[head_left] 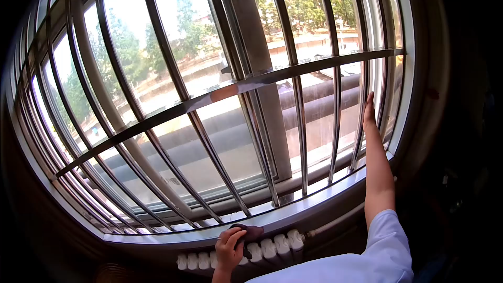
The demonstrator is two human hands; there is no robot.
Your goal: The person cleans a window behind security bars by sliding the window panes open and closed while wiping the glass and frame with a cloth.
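Note:
My left hand (229,245) is low in the middle of the view, just below the window sill (309,199). Its fingers are closed on a dark, purplish-brown cloth (253,232), bunched at the sill's front edge above the radiator. My right hand (369,110) reaches up along the right side of the window. Seen edge-on, it has its fingers stretched upward beside a vertical metal bar (361,126). Whether the palm touches that bar cannot be made out. No object shows in this hand.
Shiny vertical bars and a flat crossbar (162,114) stand in front of the sliding window (267,120). A white ribbed radiator (280,243) with a pipe (335,222) sits below the sill. Trees and large horizontal pipes show outside. Both sides of the room are dark.

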